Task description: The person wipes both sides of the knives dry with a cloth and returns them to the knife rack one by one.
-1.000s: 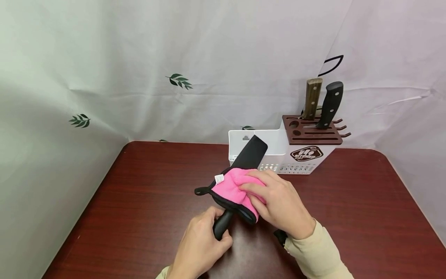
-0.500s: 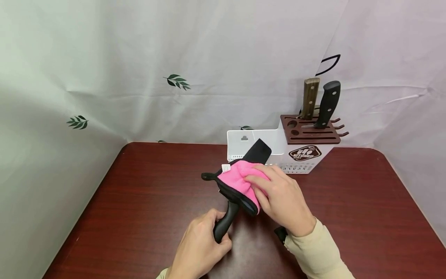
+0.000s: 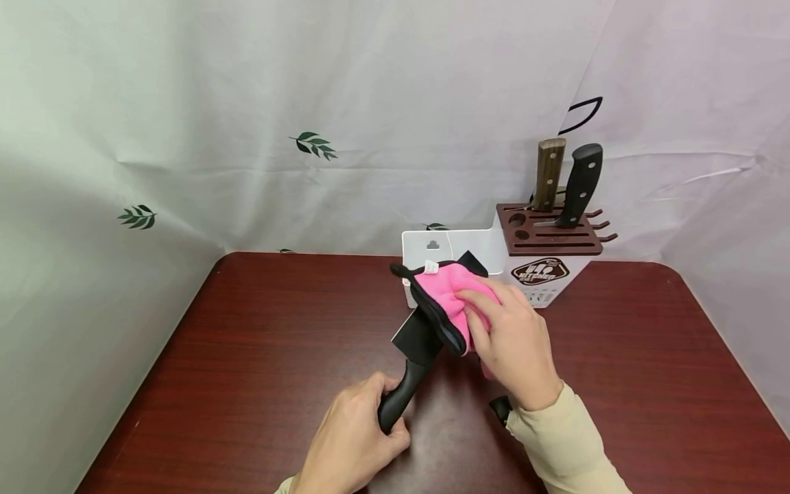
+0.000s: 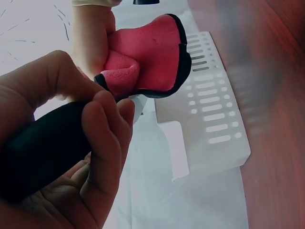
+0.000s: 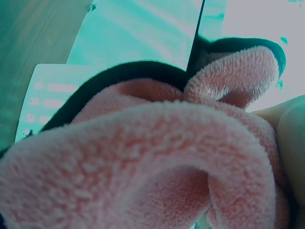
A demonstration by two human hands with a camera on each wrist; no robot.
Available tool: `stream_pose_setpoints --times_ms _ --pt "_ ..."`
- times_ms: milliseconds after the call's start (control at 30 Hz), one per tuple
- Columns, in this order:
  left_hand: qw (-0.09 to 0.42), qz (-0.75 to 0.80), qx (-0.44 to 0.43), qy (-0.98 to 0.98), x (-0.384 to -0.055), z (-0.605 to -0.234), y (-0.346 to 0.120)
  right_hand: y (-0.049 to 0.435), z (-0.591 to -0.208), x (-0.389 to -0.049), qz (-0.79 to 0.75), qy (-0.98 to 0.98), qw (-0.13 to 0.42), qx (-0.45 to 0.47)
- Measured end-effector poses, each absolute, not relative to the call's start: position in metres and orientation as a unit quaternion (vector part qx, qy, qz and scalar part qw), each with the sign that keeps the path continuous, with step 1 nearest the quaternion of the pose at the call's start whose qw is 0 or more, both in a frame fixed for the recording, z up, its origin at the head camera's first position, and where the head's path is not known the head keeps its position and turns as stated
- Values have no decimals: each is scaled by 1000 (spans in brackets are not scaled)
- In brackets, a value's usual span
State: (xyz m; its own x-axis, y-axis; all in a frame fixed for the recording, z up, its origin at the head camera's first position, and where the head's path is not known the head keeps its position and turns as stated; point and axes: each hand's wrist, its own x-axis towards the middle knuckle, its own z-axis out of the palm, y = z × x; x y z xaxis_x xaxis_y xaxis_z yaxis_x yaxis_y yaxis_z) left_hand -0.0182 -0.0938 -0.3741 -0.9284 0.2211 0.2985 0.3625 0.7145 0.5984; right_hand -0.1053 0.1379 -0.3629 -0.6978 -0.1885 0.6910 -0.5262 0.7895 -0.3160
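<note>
My left hand [image 3: 354,429] grips the black handle of a cleaver [image 3: 417,339], which slants up and to the right above the table. With my right hand [image 3: 512,339] I hold a pink cloth [image 3: 447,291] with black edging, folded over the far half of the blade. Only the blade's dark tip corner and the part near the handle show. In the left wrist view, fingers curl round the dark handle [image 4: 45,143], and the cloth [image 4: 147,57] covers most of the blade. Fluffy cloth [image 5: 133,143] fills the right wrist view and hides most of that hand.
A white knife rack [image 3: 537,271] with a brown slotted top stands behind, near the table's back edge. In it are a wooden-handled knife [image 3: 549,175] and a black-handled knife [image 3: 583,182]. The brown table [image 3: 247,370] meets pale fabric walls [image 3: 370,123].
The cloth and my right hand have slid up along the blade, away from the handle, so the blade near the handle is now bare. My left hand has stayed almost in place.
</note>
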Motion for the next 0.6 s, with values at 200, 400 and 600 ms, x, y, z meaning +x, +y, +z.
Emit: stream_pose_setpoints --times_ms 200,400,600 --pt "89 -341 -154 -923 -17 -371 -95 140 -362 -106 270 -893 330 148" --pt "75 -343 -149 -924 -17 -368 -97 143 -361 -107 279 -895 331 106" --pt "107 -347 -148 -920 -17 -368 -97 144 -359 -106 280 -897 331 90"
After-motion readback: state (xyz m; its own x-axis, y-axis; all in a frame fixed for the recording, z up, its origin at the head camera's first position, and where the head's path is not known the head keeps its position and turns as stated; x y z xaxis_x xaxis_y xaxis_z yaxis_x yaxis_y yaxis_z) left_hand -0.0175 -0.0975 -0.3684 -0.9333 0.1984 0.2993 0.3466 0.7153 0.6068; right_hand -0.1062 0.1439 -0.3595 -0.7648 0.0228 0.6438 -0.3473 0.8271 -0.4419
